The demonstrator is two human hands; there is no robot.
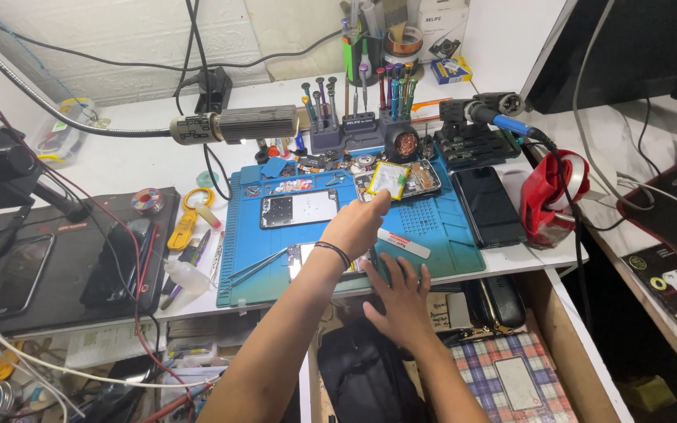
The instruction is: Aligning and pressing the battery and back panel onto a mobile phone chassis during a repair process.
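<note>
Reaching forward over the blue work mat (432, 223), left hand (358, 227) with a dark band at the wrist, fingers (381, 202) drawn narrow to a point and touching the near edge of the yellow-green phone battery (389, 178); whether pinching it or only touching, cannot tell. Lying just beyond those fingers, the battery atop one opened phone body (421, 178). Resting flat just nearer than that, right hand (397, 301), fingers (401, 270) spread wide over the counter (511, 258) edge, holding nothing. Lying just left of the left fingers, one white phone frame (299, 208); just right of them, one white label strip (403, 244) with a red end, and past it one black phone (487, 205) face up. Standing well beyond the fingertips, one white box (442, 19) with dark print and one small blue-and-yellow box (450, 70). Lying near the left wrist, one pair of tweezers (256, 265). Sitting below the right hand, one plaid pouch (511, 376) with a pale rectangular label.
</note>
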